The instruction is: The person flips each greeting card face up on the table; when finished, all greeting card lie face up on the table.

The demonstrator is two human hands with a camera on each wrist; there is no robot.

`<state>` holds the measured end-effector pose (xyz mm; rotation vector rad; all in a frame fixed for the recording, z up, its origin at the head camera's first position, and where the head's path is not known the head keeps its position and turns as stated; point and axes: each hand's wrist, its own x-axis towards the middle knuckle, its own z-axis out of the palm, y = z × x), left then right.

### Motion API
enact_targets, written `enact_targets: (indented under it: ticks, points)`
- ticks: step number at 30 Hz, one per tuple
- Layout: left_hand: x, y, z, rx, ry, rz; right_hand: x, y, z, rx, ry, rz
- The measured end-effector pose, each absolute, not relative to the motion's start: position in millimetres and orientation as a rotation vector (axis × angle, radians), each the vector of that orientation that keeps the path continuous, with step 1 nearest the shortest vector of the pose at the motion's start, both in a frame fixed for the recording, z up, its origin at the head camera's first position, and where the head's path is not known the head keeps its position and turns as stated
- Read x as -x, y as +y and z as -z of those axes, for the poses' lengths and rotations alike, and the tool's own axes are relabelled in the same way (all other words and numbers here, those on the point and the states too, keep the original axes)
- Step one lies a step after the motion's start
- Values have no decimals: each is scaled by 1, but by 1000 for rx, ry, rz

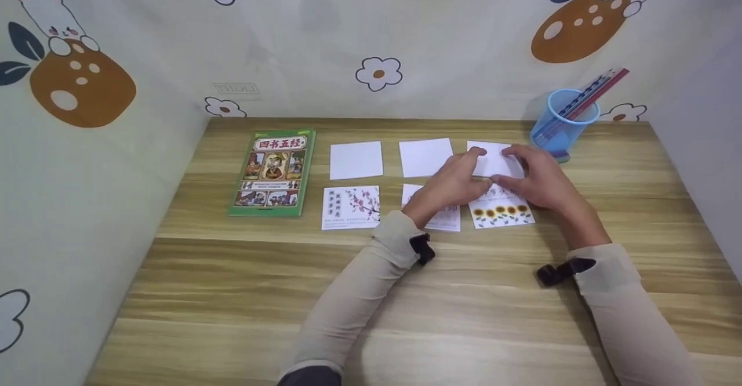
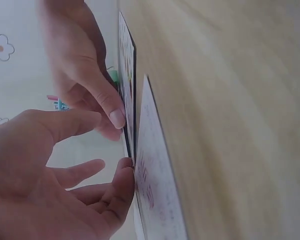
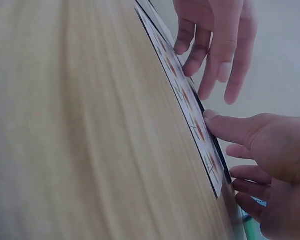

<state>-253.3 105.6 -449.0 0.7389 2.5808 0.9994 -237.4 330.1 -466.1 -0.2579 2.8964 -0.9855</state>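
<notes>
My left hand (image 1: 458,180) is at the left side of a blank white card (image 1: 493,163), its fingers slightly bent. At the card's right side, my right hand (image 1: 536,180) rests with thumb and fingers spread along the edges. Just below, a card with a row of sunflowers (image 1: 503,217) lies flat, and my right thumb (image 3: 230,127) touches its upper edge. A card with reddish lettering (image 1: 445,221) lies partly under my left hand and wrist. To the left are two more blank cards, a middle one (image 1: 422,157) and a left one (image 1: 356,160), above a blossom-branch card (image 1: 351,207).
A green book (image 1: 271,171) with Chinese characters lies left of the cards. At the back right stands a blue cup (image 1: 559,125) with pencils, a small dark object (image 1: 561,156) at its base. A patterned cloth wall (image 1: 313,55) borders the wooden table (image 1: 261,293).
</notes>
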Motion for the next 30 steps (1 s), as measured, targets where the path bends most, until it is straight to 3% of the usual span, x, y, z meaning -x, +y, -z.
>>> enact_targets:
  ticks: [12, 23, 30]
  points:
    - [254, 100, 450, -631, 2572, -1406, 234, 323, 457, 269, 3153, 870]
    - [252, 100, 447, -727, 2386, -1322, 230, 313, 453, 208, 2943, 1628]
    - [256, 98, 446, -722, 2296, -1588, 231, 310, 453, 176, 2994, 1644]
